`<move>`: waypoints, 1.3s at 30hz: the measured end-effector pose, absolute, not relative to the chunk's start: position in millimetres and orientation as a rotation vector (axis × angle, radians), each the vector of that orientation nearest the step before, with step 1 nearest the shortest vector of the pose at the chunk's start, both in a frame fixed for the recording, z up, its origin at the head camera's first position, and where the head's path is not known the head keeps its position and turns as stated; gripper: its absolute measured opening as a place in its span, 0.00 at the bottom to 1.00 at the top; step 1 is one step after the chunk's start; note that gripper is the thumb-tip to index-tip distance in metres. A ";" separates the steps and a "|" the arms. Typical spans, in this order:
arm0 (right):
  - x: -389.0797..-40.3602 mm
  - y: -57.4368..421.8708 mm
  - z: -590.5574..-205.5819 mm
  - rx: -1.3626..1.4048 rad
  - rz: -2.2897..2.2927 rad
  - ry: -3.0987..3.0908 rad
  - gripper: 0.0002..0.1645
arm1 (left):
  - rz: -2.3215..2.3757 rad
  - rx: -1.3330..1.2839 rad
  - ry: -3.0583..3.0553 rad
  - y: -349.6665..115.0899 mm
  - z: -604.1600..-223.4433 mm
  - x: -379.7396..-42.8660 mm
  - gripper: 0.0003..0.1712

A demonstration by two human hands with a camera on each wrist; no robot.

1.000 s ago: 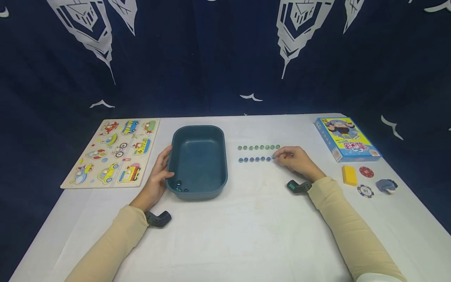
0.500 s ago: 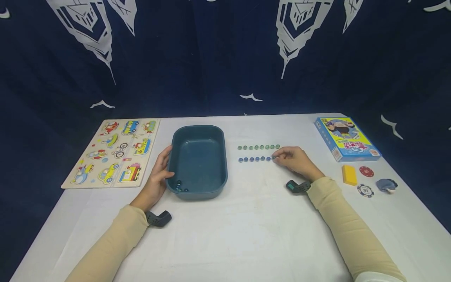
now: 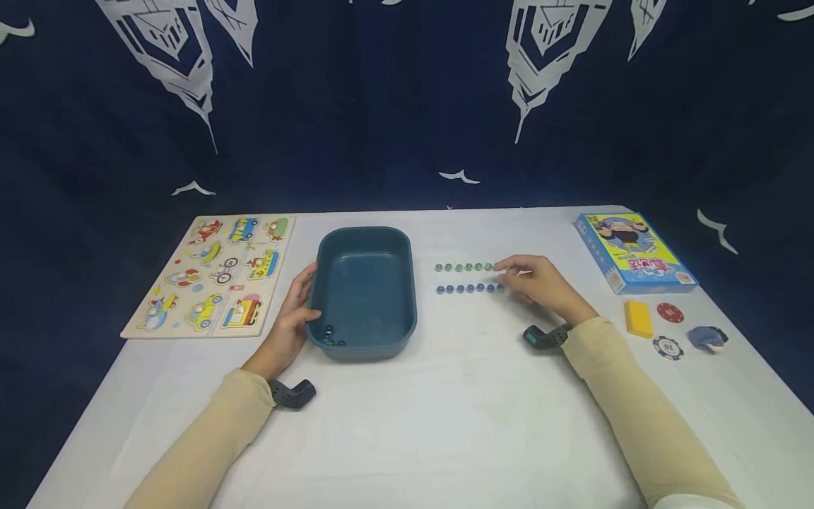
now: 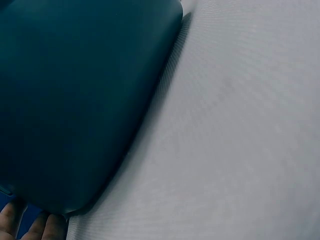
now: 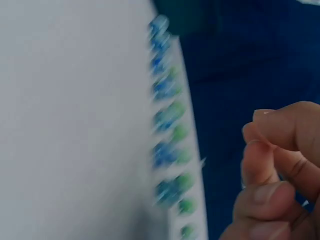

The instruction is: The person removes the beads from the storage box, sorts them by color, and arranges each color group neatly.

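A dark teal plastic bin (image 3: 381,351) stands left of centre on the white table, a few dark marbles (image 3: 329,339) gathered in its near left corner. My left hand (image 3: 286,329) holds its left side, thumb over the rim and fingers outside; the bin's wall (image 4: 85,100) fills much of the left wrist view. Right of the bin lie a row of green marbles (image 3: 468,267) and, nearer, a row of blue marbles (image 3: 470,288). My right hand (image 3: 540,283) hovers at the right end of both rows, fingers loosely bent, no marble seen between them (image 5: 265,170).
A wooden picture puzzle board (image 3: 216,276) lies at the left. To the right are a blue and yellow game box (image 3: 636,251), a yellow block (image 3: 639,319), a red chip (image 3: 670,313), a black and white chip (image 3: 668,348) and a grey-blue object (image 3: 707,338).
My right hand has let go of the marble at the right end of the blue row and lifted slightly. The head view has shifted a little; my left hand stays on the bin.
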State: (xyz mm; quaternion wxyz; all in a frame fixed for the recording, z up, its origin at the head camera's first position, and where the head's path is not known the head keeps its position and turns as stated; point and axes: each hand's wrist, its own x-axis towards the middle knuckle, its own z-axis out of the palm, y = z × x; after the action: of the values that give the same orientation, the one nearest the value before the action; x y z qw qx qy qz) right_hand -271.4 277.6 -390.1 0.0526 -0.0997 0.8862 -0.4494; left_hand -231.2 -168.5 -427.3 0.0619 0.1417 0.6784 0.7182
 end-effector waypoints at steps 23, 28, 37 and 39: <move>-285.1 93.4 -314.5 -1.182 -0.937 2.104 0.13 | 2.171 0.452 2.052 -168.1 -430.2 -234.2 0.50; -292.1 58.6 -323.3 -1.163 -0.818 2.067 0.14 | 2.153 0.456 2.069 -169.2 -429.5 -234.3 0.50; -307.3 16.7 -345.7 -1.034 -0.690 2.029 0.18 | 2.196 0.459 2.028 -169.2 -429.3 -234.9 0.50; -309.3 10.0 -349.4 -1.020 -0.672 2.024 0.19 | 2.203 0.462 2.017 -168.7 -429.1 -234.9 0.50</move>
State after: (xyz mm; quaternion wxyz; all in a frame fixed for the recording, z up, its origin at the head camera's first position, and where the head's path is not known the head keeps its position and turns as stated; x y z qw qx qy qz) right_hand -309.3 10.0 -349.4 0.3790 -0.3993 0.7922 -0.2632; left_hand -234.9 -168.7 -429.1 0.0598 0.1526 0.6662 0.7276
